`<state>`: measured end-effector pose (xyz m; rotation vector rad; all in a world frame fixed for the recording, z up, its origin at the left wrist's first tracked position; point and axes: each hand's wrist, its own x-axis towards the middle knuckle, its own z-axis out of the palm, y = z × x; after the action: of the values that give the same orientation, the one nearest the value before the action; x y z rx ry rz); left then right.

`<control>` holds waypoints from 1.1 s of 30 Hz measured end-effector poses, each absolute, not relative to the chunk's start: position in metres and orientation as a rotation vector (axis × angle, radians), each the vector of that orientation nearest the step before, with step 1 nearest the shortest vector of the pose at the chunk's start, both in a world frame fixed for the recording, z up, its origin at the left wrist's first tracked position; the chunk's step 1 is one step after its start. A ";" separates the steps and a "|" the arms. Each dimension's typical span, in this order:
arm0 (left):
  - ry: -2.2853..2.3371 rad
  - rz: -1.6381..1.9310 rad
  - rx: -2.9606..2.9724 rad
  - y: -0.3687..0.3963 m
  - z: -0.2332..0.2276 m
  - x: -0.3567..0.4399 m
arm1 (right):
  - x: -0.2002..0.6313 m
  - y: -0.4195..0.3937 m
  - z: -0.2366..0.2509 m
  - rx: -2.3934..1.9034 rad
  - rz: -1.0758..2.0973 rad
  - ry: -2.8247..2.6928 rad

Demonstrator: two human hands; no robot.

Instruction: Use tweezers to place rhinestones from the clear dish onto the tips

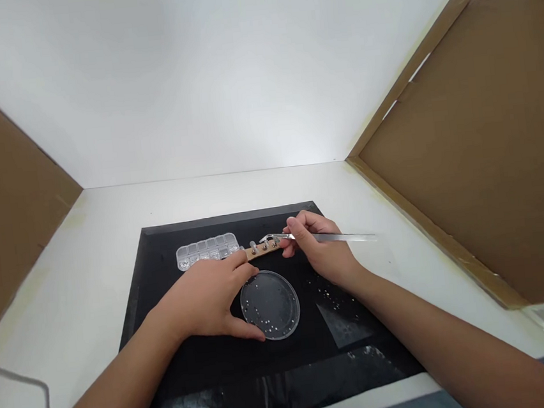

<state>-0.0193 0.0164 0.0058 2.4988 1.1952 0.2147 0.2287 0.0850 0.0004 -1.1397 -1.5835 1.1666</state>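
My right hand (324, 244) grips metal tweezers (347, 237) with a bent tip. That tip reaches over a narrow tan strip (260, 251), which carries small metallic holders with pale, nail-like tips. My left hand (208, 297) lies with thumb and fingers spread. Its upper fingertips rest at the strip's left end, while index finger and thumb touch or nearly touch the rim of a round clear dish (276, 303). Tiny pale pieces are scattered in the dish. Whether the tweezers hold anything is too small to tell.
A clear compartment box (206, 250) with small shiny pieces stands behind my left hand. Loose tiny bits (329, 295) and a translucent square sheet (344, 325) lie on the black mat (196, 371) at right. Brown panels (477, 133) border both sides; a grey cable (24, 378) lies left.
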 end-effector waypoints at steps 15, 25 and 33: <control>1.190 0.233 2.504 0.016 0.005 -0.020 | 0.224 0.079 -0.002 -1.148 0.948 -1.837; 1.187 0.240 2.495 0.016 0.004 -0.020 | 0.223 0.078 0.001 -1.130 0.951 -1.851; 1.184 0.241 2.496 0.017 0.004 -0.020 | 0.222 0.077 0.002 -1.122 0.934 -1.865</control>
<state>-0.0201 0.0167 0.0040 2.4959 1.1842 0.2409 0.2224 0.0774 0.0021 -1.1215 -1.8654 0.9336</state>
